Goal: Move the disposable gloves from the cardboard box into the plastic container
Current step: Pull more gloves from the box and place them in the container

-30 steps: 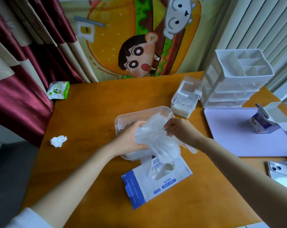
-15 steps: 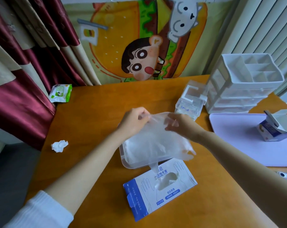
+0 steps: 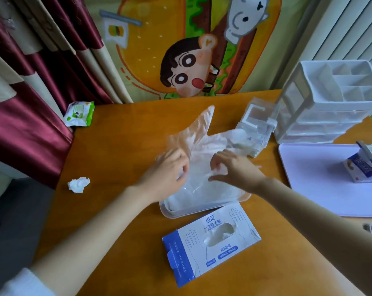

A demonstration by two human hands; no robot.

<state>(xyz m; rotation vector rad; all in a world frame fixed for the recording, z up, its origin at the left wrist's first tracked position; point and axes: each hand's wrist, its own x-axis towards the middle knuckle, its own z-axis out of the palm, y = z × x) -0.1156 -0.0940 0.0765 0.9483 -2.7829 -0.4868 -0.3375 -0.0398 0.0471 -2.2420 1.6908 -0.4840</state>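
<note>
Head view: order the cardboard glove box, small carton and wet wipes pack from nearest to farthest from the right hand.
From the right hand, which pinches a disposable glove:
1. Cardboard glove box, toward the person.
2. Small carton, right, on the purple mat.
3. Wet wipes pack, far left by the curtain.

The cardboard box (image 3: 193, 253) reads 点范 above 一次性手套; lower down, 结实耐用; its smaller print is illegible.
</note>
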